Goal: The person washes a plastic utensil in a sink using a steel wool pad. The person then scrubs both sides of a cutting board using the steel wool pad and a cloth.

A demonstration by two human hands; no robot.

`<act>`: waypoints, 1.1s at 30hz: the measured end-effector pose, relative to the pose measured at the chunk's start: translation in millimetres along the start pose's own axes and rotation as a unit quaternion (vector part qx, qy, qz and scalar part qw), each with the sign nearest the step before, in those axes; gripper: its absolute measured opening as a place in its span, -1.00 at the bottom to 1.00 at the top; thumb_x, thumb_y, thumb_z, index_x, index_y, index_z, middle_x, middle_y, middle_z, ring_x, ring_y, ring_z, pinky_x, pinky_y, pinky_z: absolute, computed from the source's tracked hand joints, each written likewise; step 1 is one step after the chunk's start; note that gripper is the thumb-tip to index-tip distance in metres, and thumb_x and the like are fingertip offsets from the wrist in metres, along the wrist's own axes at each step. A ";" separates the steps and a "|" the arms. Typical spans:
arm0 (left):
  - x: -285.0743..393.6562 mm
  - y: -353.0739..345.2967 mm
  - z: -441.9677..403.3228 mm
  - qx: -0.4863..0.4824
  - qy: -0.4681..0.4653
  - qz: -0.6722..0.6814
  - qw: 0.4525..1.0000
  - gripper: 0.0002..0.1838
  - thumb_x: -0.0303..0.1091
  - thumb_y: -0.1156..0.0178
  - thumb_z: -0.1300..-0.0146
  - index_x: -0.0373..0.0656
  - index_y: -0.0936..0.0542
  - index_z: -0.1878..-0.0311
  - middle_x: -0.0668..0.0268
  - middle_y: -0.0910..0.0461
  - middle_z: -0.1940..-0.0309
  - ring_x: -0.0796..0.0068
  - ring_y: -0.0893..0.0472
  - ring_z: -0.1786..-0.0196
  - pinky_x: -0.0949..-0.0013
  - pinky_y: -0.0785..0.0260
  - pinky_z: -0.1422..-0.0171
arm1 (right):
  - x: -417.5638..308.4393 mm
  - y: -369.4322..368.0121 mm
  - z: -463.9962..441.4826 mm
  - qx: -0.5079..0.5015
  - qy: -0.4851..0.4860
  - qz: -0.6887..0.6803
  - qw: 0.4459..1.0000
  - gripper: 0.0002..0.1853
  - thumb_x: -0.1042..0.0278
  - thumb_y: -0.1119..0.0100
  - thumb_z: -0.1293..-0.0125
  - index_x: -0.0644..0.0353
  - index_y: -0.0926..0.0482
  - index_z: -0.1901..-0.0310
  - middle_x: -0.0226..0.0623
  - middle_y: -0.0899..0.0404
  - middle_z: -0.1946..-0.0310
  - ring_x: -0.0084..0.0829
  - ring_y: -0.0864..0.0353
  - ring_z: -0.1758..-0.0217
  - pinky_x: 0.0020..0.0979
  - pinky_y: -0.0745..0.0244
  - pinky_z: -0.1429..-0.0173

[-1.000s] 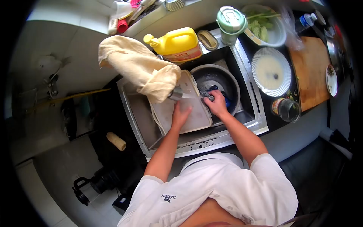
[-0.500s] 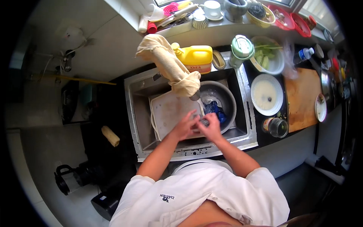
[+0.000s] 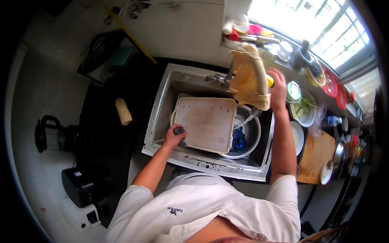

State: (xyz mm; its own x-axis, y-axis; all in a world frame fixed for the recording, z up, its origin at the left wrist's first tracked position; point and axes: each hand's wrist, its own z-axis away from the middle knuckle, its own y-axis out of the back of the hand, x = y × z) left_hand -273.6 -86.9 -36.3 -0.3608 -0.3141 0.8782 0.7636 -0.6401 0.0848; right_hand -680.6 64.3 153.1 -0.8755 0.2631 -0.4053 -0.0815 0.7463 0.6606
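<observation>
On my feed the left hand's [image 3: 173, 138] fingers are curled and clamped on a grey steel-wool scrubber [image 3: 178, 130], part of which hangs below them. I have that grip at the near left corner of a pale tray [image 3: 206, 123], which sits in the sink [image 3: 156, 133] and overlaps a round metal bowl [image 3: 255, 137].

My right hand [image 3: 277, 90] is raised on the far side, just beside a yellow container [image 3: 269, 81] that barely shows past a cloth. From here I cannot tell whether those fingers are closed on it or only near it.

The tan cloth [image 3: 248, 77] is draped over the faucet; below it the spout [image 3: 255, 112] lets a stream of water [image 3: 244, 121] down toward the tray's right edge and the bowl, where something blue [image 3: 239, 140] lies.

Beyond the right arm I see a green-lidded cup [image 3: 293, 91], a bowl of greens [image 3: 310, 117] and, nearer me, a wooden board [image 3: 316, 152] with a small plate [image 3: 326, 172] at its edge. Left of the sink, a tan roll [image 3: 123, 111] rests on the dark surface [image 3: 101, 137].
</observation>
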 end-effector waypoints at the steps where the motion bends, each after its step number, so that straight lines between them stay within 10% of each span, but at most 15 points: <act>1: -8.1 7.9 0.9 0.019 -0.009 -0.004 1.000 -0.63 -0.48 -0.44 -0.10 -0.16 -0.58 0.01 0.34 -0.61 0.24 0.54 -0.61 0.16 0.41 -0.50 0.06 | -1.5 -7.1 -21.6 -0.034 0.034 -0.002 0.999 -0.59 0.36 -0.37 -0.10 0.25 -0.59 0.00 -0.06 -0.58 -0.06 -0.01 -0.53 -0.16 -0.14 -0.43 -0.25; 6: -25.5 12.0 11.7 0.009 0.076 0.197 0.977 -0.40 -0.53 -0.39 -0.15 -0.06 -0.42 -0.26 0.26 -0.60 0.03 0.40 -0.65 0.09 0.27 -0.59 0.07 | 17.8 -54.1 -46.8 -0.297 -0.039 -0.062 0.952 -0.61 0.36 -0.26 -0.20 0.22 -0.56 -0.09 -0.12 -0.58 -0.02 -0.09 -0.54 -0.11 -0.22 -0.45 -0.21; 13: 51.1 -49.1 -3.2 -0.228 0.115 0.325 0.911 -0.41 -0.51 -0.37 -0.18 -0.04 -0.40 -0.27 0.29 -0.60 0.04 0.41 -0.68 0.04 0.28 -0.63 0.09 | -19.6 -39.1 -56.1 -0.203 0.006 -0.174 0.964 -0.66 0.37 -0.23 -0.27 0.24 -0.53 -0.06 -0.18 -0.56 0.04 -0.22 -0.52 -0.04 -0.30 -0.44 -0.16; 22: 40.5 -51.0 5.9 -0.186 0.143 0.289 0.928 -0.49 -0.44 -0.40 -0.18 -0.03 -0.45 -0.17 0.34 -0.62 0.10 0.45 -0.68 0.10 0.30 -0.63 0.16 | -66.3 -46.0 -60.9 -0.144 0.089 -0.320 0.932 -0.73 0.39 -0.18 -0.34 0.28 -0.50 -0.03 -0.25 -0.53 0.11 -0.37 -0.50 0.04 -0.40 -0.44 -0.10; 33: -12.8 15.6 26.1 -0.108 0.157 0.328 0.925 -0.53 -0.46 -0.38 -0.20 -0.05 -0.47 -0.16 0.28 -0.64 0.10 0.34 -0.70 0.09 0.20 -0.65 0.16 | -108.1 -34.6 -78.5 -0.121 0.186 -0.022 0.975 -0.84 0.41 -0.31 -0.10 0.19 -0.49 0.38 -0.32 -0.47 0.43 -0.34 -0.41 0.35 -0.35 -0.35 0.22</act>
State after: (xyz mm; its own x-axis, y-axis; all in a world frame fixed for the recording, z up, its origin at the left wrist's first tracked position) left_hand -243.2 -74.5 -34.0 -0.0221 -0.8512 0.5243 0.7609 -0.3545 -0.5435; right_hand -620.5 -38.0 223.6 -0.9769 -0.0398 -0.2099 -0.1942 0.5746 0.7950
